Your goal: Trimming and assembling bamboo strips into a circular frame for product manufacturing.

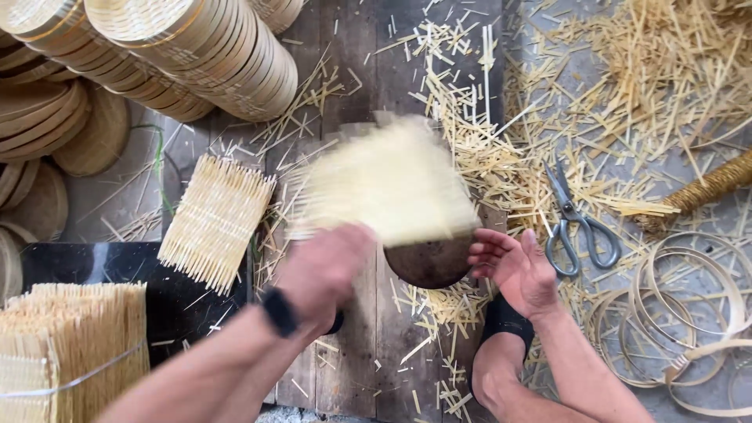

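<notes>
A square woven bamboo mat [388, 182] is blurred with motion over a round dark wooden block [429, 262]. My left hand [325, 270], with a black band on the wrist, grips the mat at its near left edge. My right hand [513, 268] has its fingers spread and rests against the right side of the round block, just under the mat's near right corner. A second woven mat [215, 221] lies flat to the left on the wooden boards.
Grey scissors [576, 223] lie right of my right hand among loose bamboo slivers [627, 86]. Stacked round bamboo rims [196, 51] fill the top left. Thin bamboo hoops [689, 313] lie at right. A pile of woven mats [70, 345] sits bottom left.
</notes>
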